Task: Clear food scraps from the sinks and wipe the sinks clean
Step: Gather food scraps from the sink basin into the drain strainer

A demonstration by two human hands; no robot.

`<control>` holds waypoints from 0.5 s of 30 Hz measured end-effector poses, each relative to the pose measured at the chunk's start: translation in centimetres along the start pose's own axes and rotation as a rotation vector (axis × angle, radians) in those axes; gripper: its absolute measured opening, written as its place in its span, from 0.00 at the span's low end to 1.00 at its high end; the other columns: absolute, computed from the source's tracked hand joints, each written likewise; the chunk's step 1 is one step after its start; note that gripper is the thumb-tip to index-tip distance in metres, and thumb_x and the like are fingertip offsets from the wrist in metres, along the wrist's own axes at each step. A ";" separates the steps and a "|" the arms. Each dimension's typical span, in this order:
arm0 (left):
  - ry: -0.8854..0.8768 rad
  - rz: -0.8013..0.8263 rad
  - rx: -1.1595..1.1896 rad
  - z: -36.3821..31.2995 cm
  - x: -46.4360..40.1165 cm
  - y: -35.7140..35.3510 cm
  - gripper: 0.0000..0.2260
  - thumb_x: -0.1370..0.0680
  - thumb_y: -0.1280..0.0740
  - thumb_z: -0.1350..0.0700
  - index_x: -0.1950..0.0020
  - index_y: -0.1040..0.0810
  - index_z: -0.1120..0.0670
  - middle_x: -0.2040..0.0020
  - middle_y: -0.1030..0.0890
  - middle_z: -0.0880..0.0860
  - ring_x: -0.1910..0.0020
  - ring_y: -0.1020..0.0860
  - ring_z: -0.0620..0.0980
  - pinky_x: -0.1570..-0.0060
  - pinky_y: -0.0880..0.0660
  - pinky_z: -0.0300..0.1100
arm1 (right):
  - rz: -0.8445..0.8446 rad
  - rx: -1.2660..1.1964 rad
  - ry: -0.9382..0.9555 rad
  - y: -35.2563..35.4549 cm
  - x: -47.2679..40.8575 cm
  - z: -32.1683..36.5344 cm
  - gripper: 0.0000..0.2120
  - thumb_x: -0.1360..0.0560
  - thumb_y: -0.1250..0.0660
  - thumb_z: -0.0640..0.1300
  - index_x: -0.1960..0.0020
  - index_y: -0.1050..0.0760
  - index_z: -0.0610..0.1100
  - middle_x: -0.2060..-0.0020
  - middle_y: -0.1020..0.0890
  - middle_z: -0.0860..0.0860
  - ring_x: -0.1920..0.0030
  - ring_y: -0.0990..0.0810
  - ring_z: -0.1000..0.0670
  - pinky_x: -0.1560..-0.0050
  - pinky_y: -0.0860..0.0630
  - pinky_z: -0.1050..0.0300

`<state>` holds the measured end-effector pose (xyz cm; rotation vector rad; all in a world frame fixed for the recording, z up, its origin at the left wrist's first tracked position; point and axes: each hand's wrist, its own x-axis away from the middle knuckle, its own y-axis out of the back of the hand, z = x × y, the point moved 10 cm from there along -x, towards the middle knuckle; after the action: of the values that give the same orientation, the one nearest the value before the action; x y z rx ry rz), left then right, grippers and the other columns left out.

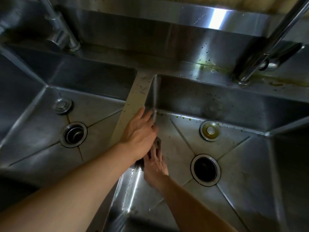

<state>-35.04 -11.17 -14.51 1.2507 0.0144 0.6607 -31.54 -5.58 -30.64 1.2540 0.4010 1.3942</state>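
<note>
Both hands were down at the left wall of the right sink [234,104]. The right hand [154,164] pressed a dark scrubbing pad [157,144] against that wall, fingers spread flat over it, the pad's long axis running along the wall toward the back corner. The pad lay under the fingertips, partly hidden. The left hand [139,133] rested on the divider [133,101], fingers relaxed, reaching over the edge. Yellow-green scraps [183,117] dotted the back edge of the floor.
</note>
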 end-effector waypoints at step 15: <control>0.027 0.087 -0.045 -0.3 -0.6 -0.1 0.18 0.20 0.46 0.58 0.31 0.31 0.58 0.29 0.33 0.59 0.25 0.47 0.60 0.27 0.58 0.55 | -0.115 -0.058 -0.548 5.1 5.4 -17.0 0.18 0.18 0.49 0.42 0.28 0.39 0.39 0.35 0.37 0.43 0.37 0.30 0.42 0.45 0.27 0.51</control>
<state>-35.59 -11.16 -14.91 1.2038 -0.0328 0.7493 -47.03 4.68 -30.36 1.4762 0.0511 0.9075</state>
